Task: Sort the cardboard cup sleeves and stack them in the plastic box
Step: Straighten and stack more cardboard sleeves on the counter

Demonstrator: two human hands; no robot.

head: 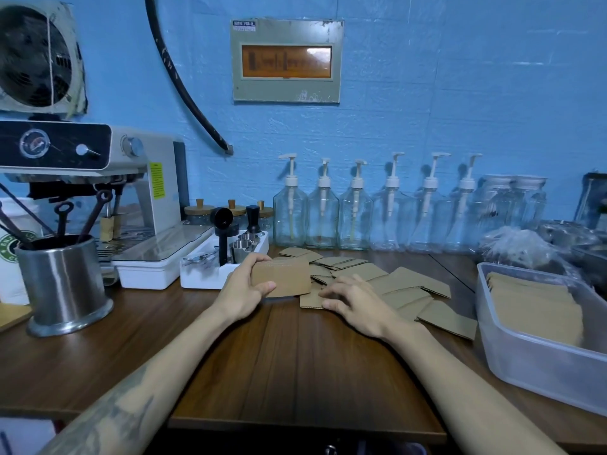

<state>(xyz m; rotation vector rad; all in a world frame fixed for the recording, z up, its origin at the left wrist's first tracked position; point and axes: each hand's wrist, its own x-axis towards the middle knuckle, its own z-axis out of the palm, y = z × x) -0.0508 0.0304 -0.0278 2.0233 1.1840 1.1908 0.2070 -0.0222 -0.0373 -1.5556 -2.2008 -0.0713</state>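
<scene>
Left hand [243, 287] is gripping a flat cardboard sleeve [282, 277], thumb on its near edge, lifted over the bench [295, 362] middle. Right hand [354, 303] is lying with relaxed fingers on the loose sleeves [407, 290], holding none; these are fanning out toward the right edge. Translucent plastic box [525, 356] is sitting at the right edge, stacked sleeves inside. Bare wood grain is showing along the near edge.
</scene>
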